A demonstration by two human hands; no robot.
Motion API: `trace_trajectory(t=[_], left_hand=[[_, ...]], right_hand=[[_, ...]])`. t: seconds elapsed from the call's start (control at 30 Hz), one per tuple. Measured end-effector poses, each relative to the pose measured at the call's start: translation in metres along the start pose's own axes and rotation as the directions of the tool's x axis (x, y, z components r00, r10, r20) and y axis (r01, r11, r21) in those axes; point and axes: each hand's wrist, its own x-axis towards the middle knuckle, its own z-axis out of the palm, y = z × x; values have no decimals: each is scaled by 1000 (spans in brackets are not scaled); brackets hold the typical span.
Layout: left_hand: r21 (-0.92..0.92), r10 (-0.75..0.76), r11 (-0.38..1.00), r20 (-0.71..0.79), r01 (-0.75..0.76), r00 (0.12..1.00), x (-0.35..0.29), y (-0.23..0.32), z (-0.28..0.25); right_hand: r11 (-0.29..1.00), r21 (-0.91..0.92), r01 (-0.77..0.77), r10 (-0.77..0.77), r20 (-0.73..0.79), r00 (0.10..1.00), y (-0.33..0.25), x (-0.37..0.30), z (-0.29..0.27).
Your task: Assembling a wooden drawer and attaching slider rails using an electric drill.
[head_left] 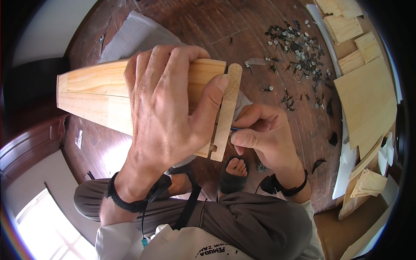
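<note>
Item: your left hand [167,104], laid over the pale wooden box [99,86], fingers a little parted and bent over its far edge, thumb reaching toward its right end; the hand is clasped on the box.
Item: the box, long and narrowing leftward, in front of you above your knees.
Item: rounded wooden strip [227,112], running along the box's right end, a dark gap showing between them in places.
Item: your right hand [271,138], just right of the strip, thumb and forefinger pinching a thin dark rod [235,128]. The rod's tip meets the strip's edge in this view; you cannot tell whether it enters a hole.
Item: black wrist straps, one per wrist.
Item: your grey-brown trousers [255,212], knees apart; your sandalled right foot [236,167] between them.
Item: brown floor [255,91], bearing a loose scatter of small fasteners [300,55], black and silvery, to the right.
Item: grey sheet [134,37], beyond the box.
Item: pale wooden boards [368,91], heaped at far right.
</note>
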Motion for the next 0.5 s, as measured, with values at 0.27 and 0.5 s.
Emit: trace_trajectory(t=[0.27, 0.5], left_hand=[[4, 26, 1000, -12, -26, 1000, 0, 0, 1], [44, 61, 997, -49, -59, 997, 0, 1, 5]], right_hand=[[989, 140, 56, -64, 58, 996, 12, 2, -2], [985, 161, 59, -67, 48, 997, 11, -2, -1]])
